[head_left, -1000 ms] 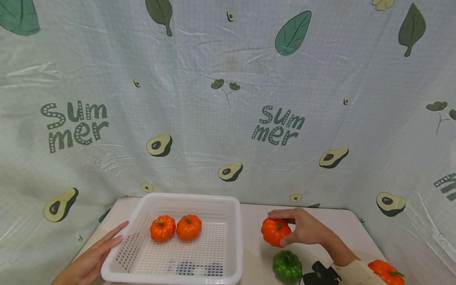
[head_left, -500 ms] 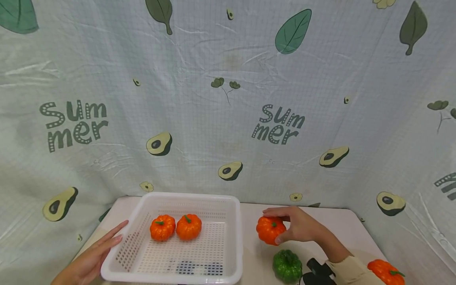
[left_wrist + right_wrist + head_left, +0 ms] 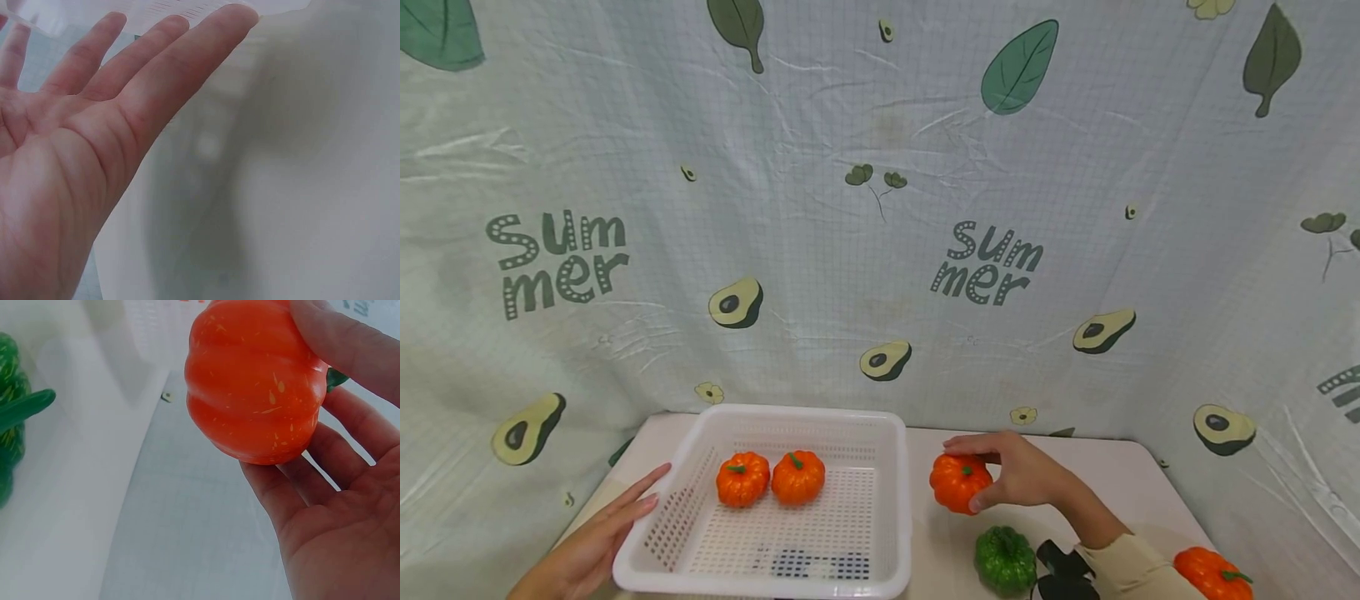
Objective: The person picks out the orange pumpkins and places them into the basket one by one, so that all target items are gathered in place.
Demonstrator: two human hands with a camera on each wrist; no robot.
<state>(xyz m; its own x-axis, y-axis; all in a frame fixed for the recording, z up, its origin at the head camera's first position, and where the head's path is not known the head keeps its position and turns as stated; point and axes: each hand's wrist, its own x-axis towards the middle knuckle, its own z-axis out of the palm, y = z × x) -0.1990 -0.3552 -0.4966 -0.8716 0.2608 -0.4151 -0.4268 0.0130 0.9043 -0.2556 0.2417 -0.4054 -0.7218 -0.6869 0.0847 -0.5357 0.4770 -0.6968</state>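
Observation:
My right hand grips an orange pumpkin with a green stem, thumb on the near side and fingers round the far side. In the right wrist view this pumpkin shows ribbed skin with yellow flecks. My left hand rests its straight fingers against the left side of a white plastic basket. The left wrist view shows that palm, its fingers reaching the basket wall. Inside the basket sit two orange pumpkins, the left one beside the right one.
A green pumpkin stands on the white table, nearer me than the held one. Another orange pumpkin lies at the right, partly behind my sleeve. A printed sheet hangs behind the table.
My right hand has carried the orange pumpkin left, closer to the basket's right side. The left hand, the basket and its two pumpkins have stayed in place.

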